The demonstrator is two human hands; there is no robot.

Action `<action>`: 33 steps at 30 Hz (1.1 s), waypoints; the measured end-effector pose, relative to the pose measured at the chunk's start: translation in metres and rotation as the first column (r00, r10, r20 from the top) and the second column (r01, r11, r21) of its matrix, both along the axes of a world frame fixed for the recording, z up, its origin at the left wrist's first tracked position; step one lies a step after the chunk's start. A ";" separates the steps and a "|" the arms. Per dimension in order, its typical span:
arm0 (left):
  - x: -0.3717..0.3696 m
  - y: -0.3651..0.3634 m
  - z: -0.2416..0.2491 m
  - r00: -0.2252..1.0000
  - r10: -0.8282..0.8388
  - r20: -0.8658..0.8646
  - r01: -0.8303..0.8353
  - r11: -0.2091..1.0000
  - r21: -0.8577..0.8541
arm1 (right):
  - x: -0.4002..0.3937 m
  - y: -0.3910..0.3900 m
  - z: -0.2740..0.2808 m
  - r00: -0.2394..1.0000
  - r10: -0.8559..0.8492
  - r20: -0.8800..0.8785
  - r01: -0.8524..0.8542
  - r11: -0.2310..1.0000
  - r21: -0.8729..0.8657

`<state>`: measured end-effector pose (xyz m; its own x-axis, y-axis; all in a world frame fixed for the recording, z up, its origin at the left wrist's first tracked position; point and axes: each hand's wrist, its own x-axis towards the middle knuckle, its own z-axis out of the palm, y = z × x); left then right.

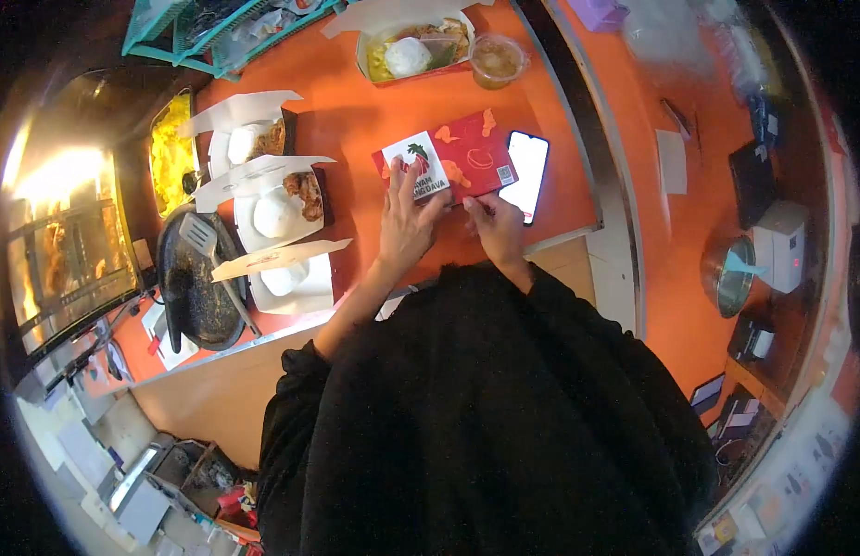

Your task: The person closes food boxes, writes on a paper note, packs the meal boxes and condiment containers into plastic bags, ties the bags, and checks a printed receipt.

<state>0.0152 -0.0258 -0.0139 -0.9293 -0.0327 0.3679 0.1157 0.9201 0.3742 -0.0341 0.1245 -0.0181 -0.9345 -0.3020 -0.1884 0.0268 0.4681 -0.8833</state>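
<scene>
Upper centre, the left hand [407, 222] rests loosely spread fingers on the red box [469, 146]; the right hand [498, 228] is at its lower edge, grip unclear. Left of centre, an open box [260, 175] holds rice [275, 216] and browned chicken [306, 193].

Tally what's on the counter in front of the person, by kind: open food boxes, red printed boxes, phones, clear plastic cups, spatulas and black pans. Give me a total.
Open food boxes: 4
Red printed box: 1
Phone: 1
Clear plastic cup: 1
Spatula: 1
Black pan: 1
Total: 9
</scene>
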 end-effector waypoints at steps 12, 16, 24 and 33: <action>-0.033 -0.023 0.041 0.953 0.262 0.154 -0.303 0.851 0.430 | -0.117 0.063 0.049 0.858 0.478 0.188 -0.497 0.678 0.542; -0.127 -0.075 0.029 0.772 0.555 0.309 -0.629 0.601 0.493 | -0.250 0.018 0.038 0.869 0.335 -0.365 -0.138 0.872 0.470; -0.210 -0.161 -0.080 0.735 0.495 0.463 -0.630 0.751 0.199 | -0.343 -0.110 0.006 0.762 0.602 -0.236 -0.580 0.798 0.162; -0.167 -0.106 0.053 0.767 0.630 0.120 -0.639 0.767 0.061 | -0.336 -0.116 0.068 0.595 0.628 -0.501 -0.319 0.757 0.570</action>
